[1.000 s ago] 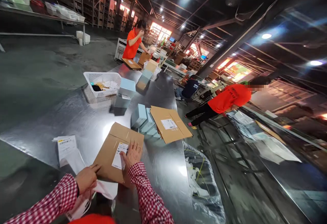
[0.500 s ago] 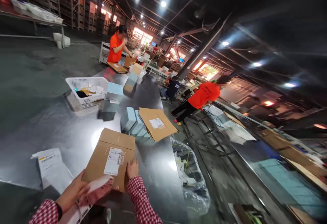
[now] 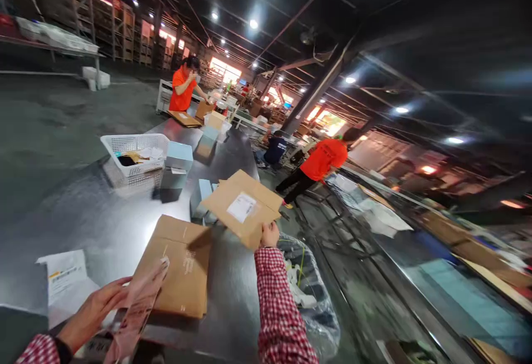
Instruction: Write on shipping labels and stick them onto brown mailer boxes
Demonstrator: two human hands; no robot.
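My right hand [image 3: 270,235] grips the near corner of a flat cardboard box [image 3: 243,207] with a white label, lifted tilted above the steel table [image 3: 103,214]; my left hand [image 3: 93,311] loosely pinches a strip of pinkish backing paper [image 3: 139,311], fingers half curled; a second flat box [image 3: 177,264] lies on the table between my hands, partly under the strip; pale blue boxes [image 3: 199,198] stand just behind the lifted box, a white basket [image 3: 131,153] farther back

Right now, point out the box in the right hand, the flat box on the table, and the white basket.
Lifted box [image 3: 243,209]: head view, on its white label.
Flat box [image 3: 178,267]: head view, middle of its top face.
White basket [image 3: 124,145]: head view, its near wall.
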